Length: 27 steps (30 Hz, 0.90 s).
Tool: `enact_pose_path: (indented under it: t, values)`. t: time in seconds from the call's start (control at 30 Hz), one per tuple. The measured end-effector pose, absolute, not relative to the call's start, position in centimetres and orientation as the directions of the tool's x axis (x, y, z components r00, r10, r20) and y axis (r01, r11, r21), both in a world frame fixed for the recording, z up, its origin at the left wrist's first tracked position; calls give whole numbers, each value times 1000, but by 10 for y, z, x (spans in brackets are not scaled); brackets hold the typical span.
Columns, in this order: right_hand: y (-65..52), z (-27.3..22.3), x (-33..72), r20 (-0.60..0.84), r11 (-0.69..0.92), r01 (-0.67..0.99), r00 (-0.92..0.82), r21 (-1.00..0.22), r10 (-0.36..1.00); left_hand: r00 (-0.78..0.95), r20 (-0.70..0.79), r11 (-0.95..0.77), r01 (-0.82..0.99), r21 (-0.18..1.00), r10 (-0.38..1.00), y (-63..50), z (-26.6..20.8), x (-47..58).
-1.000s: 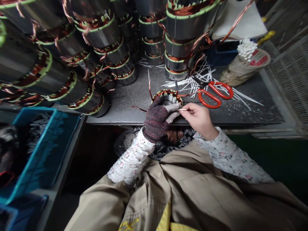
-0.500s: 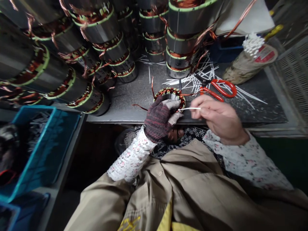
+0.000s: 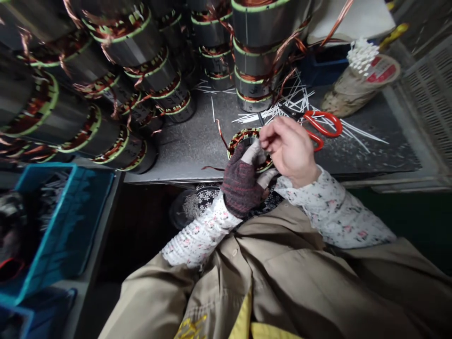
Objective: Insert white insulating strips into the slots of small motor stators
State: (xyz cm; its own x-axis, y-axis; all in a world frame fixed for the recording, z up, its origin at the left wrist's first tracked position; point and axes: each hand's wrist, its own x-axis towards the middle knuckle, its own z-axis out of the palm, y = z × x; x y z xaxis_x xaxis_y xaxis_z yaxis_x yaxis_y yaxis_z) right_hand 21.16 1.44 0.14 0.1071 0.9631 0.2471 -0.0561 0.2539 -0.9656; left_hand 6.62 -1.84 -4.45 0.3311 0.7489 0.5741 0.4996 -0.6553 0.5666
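Observation:
A small motor stator [image 3: 232,145], a ring with a pale green edge and copper windings, stands at the front of the bench. My left hand [image 3: 243,186], in a dark knitted glove with wrapped fingertips, grips its near side, with a finger over the opening. My bare right hand [image 3: 292,149] is closed in a pinch above the stator's right side, close to my left fingertips. Whatever lies in that pinch is hidden. Copper leads [image 3: 221,134] stick out on the stator's left. Red-handled scissors [image 3: 338,125] lie just behind my right hand.
Stacks of larger stators [image 3: 252,63] rise along the back and left. White strips [image 3: 247,117] lie scattered behind the small stator. A wrapped container [image 3: 344,96] with a bundle of white sticks stands at right. A teal bin [image 3: 93,207] sits at left.
My right hand has moved left and up, from beside the stator to over it. The white cord it held is no longer visible. My left hand stays at the stator.

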Motion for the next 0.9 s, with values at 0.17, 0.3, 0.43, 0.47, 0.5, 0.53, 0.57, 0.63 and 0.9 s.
enact_pose_path:
  t: [0.17, 0.3, 0.43, 0.47, 0.5, 0.53, 0.57, 0.63, 0.9]
  values:
    - [-10, -30, 226, 472, 457, 546, -123, -702, 873, 571, 633, -790, 603, 109, 523, -15, -9, 30]
    - [-13, -54, 235, 448, 476, 558, -198, -680, 872, 799, 392, -846, 526, -87, 456, 4, 17, 5]
    - [-5, -63, 231, 490, 498, 491, -156, -715, 857, 903, 204, -901, 410, -144, 379, 35, 28, 2]
    - [-5, -63, 229, 499, 503, 488, -151, -713, 853, 919, 182, -915, 377, -140, 351, 43, 29, 3]
    - [-6, -62, 229, 505, 509, 488, -153, -709, 849, 933, 171, -931, 340, -134, 317, 50, 30, 3]
    - [-7, -61, 230, 509, 514, 489, -156, -705, 846, 946, 167, -945, 302, -130, 279, 55, 31, 4]
    - [-7, -58, 233, 520, 518, 490, -146, -702, 842, 957, 166, -957, 259, -129, 236, 59, 32, 4]
    - [-3, -53, 250, 576, 508, 509, -29, -695, 817, 964, 209, -976, 191, -107, 166, 62, 32, 2]
    - [70, -28, 389, 619, 74, 710, 553, -700, 558, 871, 476, -992, 80, 101, 119, 63, 0, 2]
